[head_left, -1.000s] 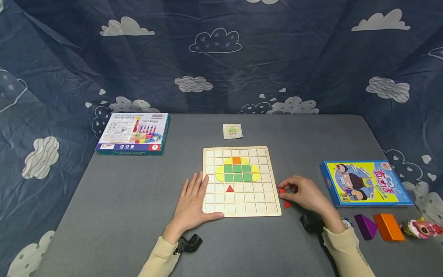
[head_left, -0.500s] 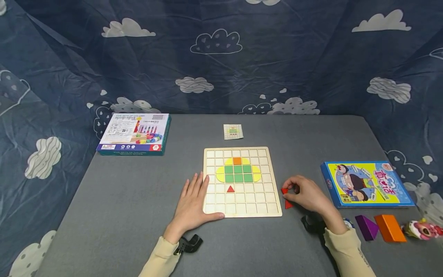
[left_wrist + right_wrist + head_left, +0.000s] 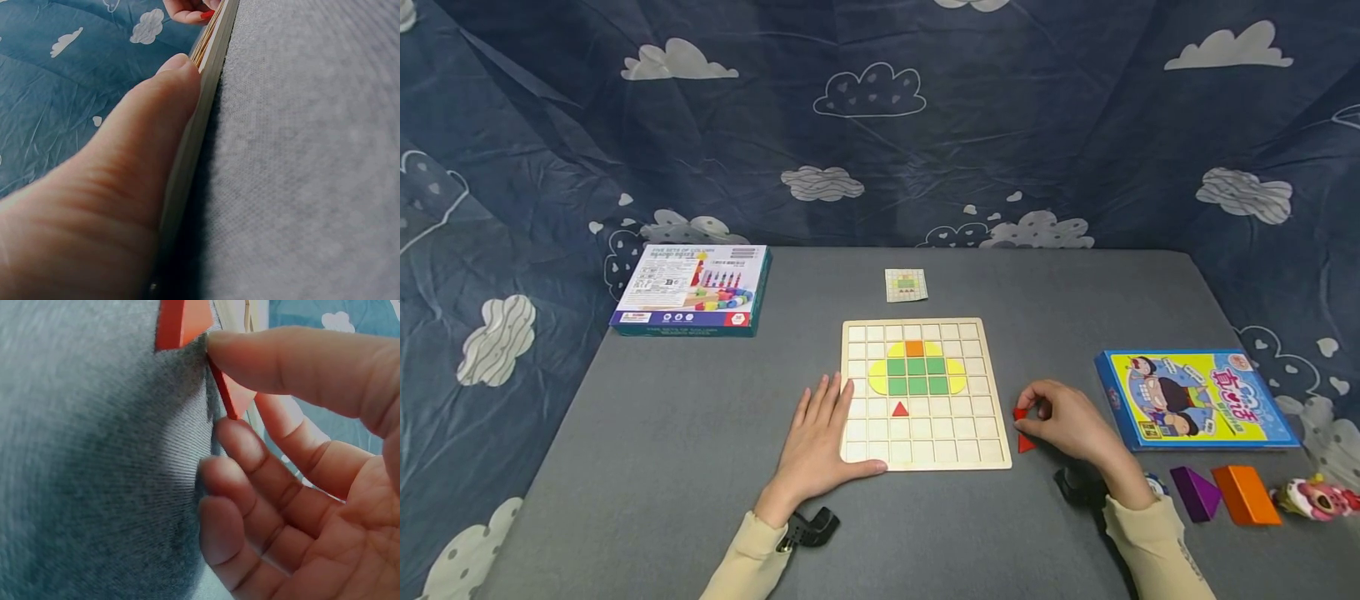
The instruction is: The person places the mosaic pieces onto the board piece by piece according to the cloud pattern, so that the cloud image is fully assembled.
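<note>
A wooden grid board (image 3: 985, 450) lies mid-table, holding a yellow, green and orange figure (image 3: 916, 370) and one red triangle (image 3: 899, 409). My left hand (image 3: 822, 421) lies flat over the board's lower-left corner. In the left wrist view its thumb (image 3: 147, 140) presses along the board's edge (image 3: 206, 81). Just right of the board, my right hand (image 3: 1039, 413) pinches a thin red triangle (image 3: 1019, 413) between thumb and fingers. In the right wrist view that red triangle (image 3: 230, 395) stands tilted on its edge. A second red triangle (image 3: 1025, 444) lies flat on the grey cloth below it.
A small pattern card (image 3: 906, 285) lies behind the board. A toy box (image 3: 688, 289) sits far left and a blue picture box (image 3: 1195, 398) at right. A purple block (image 3: 1193, 492), an orange block (image 3: 1243, 493) and a pink toy (image 3: 1318, 497) line the near right edge.
My right hand has shifted a little to the right with the red triangle between its fingers. The left hand and the board have stayed put.
</note>
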The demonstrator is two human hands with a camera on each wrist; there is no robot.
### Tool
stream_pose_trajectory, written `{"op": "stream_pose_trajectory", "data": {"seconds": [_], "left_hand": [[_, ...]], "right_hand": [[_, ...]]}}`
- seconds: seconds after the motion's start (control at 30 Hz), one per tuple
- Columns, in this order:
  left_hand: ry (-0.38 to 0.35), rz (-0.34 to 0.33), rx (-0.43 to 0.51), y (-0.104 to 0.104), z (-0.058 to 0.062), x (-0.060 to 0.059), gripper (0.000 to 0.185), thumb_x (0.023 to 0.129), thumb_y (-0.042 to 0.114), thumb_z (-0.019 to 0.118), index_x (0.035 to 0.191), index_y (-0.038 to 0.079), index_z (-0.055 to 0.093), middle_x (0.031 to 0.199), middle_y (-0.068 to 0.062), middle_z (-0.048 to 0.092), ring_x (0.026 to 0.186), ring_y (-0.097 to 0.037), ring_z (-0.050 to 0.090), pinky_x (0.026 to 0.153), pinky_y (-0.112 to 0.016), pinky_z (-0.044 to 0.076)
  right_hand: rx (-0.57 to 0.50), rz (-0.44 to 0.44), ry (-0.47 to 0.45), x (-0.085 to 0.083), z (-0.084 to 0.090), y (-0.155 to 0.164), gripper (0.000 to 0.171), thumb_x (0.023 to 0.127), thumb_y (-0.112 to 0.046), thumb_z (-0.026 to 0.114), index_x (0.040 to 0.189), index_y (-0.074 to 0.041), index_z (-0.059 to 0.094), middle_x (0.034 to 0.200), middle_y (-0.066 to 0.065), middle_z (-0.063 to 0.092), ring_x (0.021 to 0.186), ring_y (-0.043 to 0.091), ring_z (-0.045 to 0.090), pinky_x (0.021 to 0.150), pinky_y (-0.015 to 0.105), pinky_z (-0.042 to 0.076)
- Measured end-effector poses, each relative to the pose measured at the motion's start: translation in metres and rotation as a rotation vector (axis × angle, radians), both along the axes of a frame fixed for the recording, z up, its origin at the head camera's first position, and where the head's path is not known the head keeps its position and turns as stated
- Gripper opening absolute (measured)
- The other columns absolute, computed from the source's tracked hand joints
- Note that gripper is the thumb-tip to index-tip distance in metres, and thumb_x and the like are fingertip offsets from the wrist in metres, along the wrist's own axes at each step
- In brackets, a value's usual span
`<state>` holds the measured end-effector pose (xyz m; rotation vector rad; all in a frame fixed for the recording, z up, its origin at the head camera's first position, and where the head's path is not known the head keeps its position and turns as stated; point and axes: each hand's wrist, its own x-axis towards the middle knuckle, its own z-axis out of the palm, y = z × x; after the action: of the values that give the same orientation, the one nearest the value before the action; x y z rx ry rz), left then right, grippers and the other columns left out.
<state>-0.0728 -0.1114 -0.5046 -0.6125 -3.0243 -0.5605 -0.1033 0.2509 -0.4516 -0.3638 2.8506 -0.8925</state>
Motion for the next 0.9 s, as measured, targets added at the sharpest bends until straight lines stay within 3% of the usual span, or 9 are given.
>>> {"op": "stream_pose_trajectory", "data": {"seconds": [0.4,0.63,0.9], "left_hand": [[0.007,-0.003,0.001,0.000,0.001,0.000,0.119,0.070,0.083,0.051,0.152,0.006,0.012,0.157,-0.012,0.006,0.143,-0.024,-0.002,0.113,-0.040,-0.004],[0.008,-0.002,0.008,-0.001,0.001,0.001,0.118,0.070,0.082,0.053,0.152,0.006,0.012,0.157,-0.012,0.007,0.143,-0.024,-0.001,0.113,-0.040,-0.004],[-0.001,0.001,0.007,0.000,0.001,0.001,0.119,0.070,0.082,0.052,0.152,0.007,0.012,0.157,-0.012,0.006,0.143,-0.024,-0.002,0.113,-0.040,-0.004]], "right_hand": [[-0.046,-0.009,-0.029,0.001,-0.003,0.004,0.020,0.075,-0.010,0.080,0.081,-0.010,0.061,0.069,-0.002,0.050,0.063,0.015,0.046,0.053,0.025,0.034],[-0.099,-0.030,0.048,0.004,-0.003,-0.005,0.020,0.076,-0.005,0.079,0.091,-0.007,0.066,0.072,-0.003,0.054,0.062,0.014,0.048,0.052,0.024,0.037],[-0.172,-0.028,0.084,0.002,0.000,-0.034,0.016,0.076,-0.007,0.080,0.090,-0.009,0.071,0.070,-0.005,0.059,0.058,0.011,0.050,0.046,0.023,0.036]]}}
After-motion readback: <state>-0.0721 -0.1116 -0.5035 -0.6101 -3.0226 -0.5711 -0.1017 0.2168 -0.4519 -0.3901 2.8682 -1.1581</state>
